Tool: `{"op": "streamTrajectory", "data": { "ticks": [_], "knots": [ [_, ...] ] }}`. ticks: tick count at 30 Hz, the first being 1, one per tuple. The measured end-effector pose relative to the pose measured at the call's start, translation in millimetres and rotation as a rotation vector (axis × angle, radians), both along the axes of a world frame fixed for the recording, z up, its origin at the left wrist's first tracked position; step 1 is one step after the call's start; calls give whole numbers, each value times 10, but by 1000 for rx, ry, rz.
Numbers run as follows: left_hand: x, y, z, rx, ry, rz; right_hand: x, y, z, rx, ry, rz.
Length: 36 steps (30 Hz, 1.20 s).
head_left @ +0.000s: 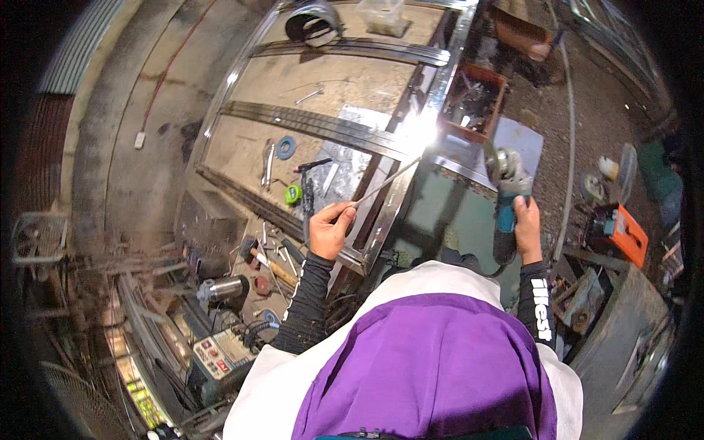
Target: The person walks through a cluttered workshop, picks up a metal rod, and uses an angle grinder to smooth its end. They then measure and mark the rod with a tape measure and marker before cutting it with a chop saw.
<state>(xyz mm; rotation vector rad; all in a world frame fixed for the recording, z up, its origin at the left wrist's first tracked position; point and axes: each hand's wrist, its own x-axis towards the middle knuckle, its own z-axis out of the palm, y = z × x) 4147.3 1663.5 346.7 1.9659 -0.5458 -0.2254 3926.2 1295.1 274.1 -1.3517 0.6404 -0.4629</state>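
Note:
My left hand (pixel 330 231) pinches a thin metal rod (pixel 387 180) that slants up and right. The rod's far end meets the metal frame (pixel 383 220) close to a bright white glare (pixel 418 132), which hides that corner. My right hand (pixel 526 229) grips a blue and black angle grinder (pixel 506 209) by its body, to the right of the frame. The grinder's metal head (pixel 509 169) points away from me. Its disc is hard to make out. Inside the frame, near my left hand, lie a green tape measure (pixel 293 194), a blue ring-shaped disc (pixel 286 147) and pliers (pixel 268 163).
A welding helmet (pixel 314 23) and a clear plastic tub (pixel 384 16) rest at the frame's far end. An orange bin (pixel 501 103) stands beyond the grinder. At lower left are a hammer (pixel 273 265) and a control box (pixel 220 353). An orange toolbox (pixel 629 238) sits right.

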Motion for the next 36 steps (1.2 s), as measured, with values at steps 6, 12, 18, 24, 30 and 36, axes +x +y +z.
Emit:
{"op": "streamTrajectory", "data": {
  "ticks": [6,12,18,24,30,36],
  "knots": [
    [-4,407,126,-7,11,53,508,457,413,-254,-114,235],
    [-142,557,250,14,-77,196,693,655,698,-354,-150,339],
    [-161,585,255,42,-155,231,830,685,789,-494,-167,422],
    [-86,506,219,32,-157,266,970,697,817,-479,-179,479],
    [-30,470,150,90,-147,237,1039,640,837,-460,-134,526],
    [65,357,47,31,-71,282,1101,595,723,-379,-132,503]
  ]
}}
